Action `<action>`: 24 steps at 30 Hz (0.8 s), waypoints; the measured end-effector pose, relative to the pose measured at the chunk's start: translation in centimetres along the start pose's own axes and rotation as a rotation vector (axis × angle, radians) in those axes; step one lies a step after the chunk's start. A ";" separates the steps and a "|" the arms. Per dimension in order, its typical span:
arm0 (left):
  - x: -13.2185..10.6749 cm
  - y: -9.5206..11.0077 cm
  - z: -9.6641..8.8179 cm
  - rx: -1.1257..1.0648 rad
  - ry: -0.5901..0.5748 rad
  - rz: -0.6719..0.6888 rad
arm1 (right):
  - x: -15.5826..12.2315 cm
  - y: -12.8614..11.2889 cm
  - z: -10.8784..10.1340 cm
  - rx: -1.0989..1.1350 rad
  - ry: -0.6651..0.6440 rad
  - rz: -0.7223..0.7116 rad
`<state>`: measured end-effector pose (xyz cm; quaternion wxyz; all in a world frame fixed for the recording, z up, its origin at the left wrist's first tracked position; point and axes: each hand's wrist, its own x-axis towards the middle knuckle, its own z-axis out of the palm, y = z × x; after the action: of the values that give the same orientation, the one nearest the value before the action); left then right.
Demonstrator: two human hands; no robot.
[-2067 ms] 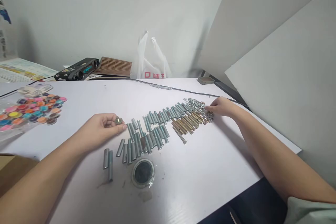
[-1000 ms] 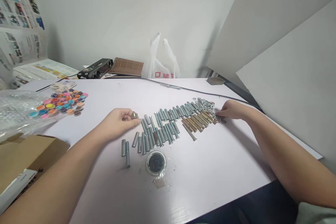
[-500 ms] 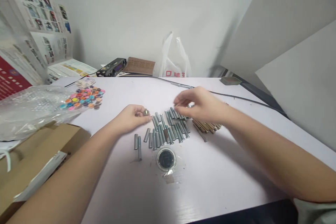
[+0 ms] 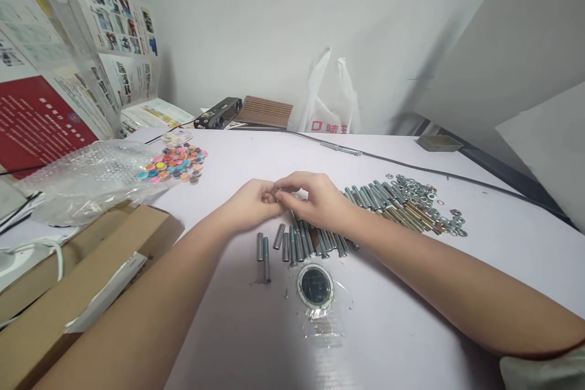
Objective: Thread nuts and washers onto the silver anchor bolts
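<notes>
My left hand point(image 4: 253, 204) and my right hand point(image 4: 315, 198) meet at the fingertips just above the far-left part of the metal pieces. The left fingers are curled round a small brass-coloured nut, seen in the earlier frame and now mostly hidden. My right hand pinches at the same spot; what lies between its fingertips does not show. Beneath the hands lie rows of silvery metal sleeves and bolts point(image 4: 297, 247), partly covered by the right hand. Two of these pieces point(image 4: 266, 262) lie apart on the left. Brass-coloured rods point(image 4: 404, 216) lie beyond my right forearm.
Loose nuts and washers point(image 4: 418, 192) are heaped at the right. A round dark-glass disc point(image 4: 315, 286) is taped to the white table point(image 4: 388, 329). Coloured discs point(image 4: 180, 161), a clear plastic bag point(image 4: 91, 177) and a cardboard box point(image 4: 95, 274) stand left. A black cable point(image 4: 406, 164) crosses behind.
My right hand has moved left from the right part of the metal pieces to my left hand's fingertips. The view has turned left, and the nuts and washers have come into sight.
</notes>
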<state>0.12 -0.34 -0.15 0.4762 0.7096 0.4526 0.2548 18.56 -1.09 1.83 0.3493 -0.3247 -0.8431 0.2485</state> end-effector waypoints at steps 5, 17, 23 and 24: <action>0.0 -0.2 0.0 -0.012 0.003 0.005 | -0.3 1.0 1.0 0.099 0.082 0.030; -0.1 -0.1 -0.1 0.013 0.038 -0.021 | -0.7 1.6 1.4 0.049 0.125 0.068; 0.0 -0.5 -0.3 0.022 0.020 0.011 | -1.1 1.6 1.4 0.010 0.137 -0.024; 0.0 -0.5 -0.2 0.020 0.027 -0.005 | -1.2 1.5 1.4 0.005 0.165 -0.015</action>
<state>-0.25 -0.16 -0.49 0.4637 0.7097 0.4631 0.2586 18.70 -1.20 -0.56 0.4200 -0.3371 -0.8132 0.2204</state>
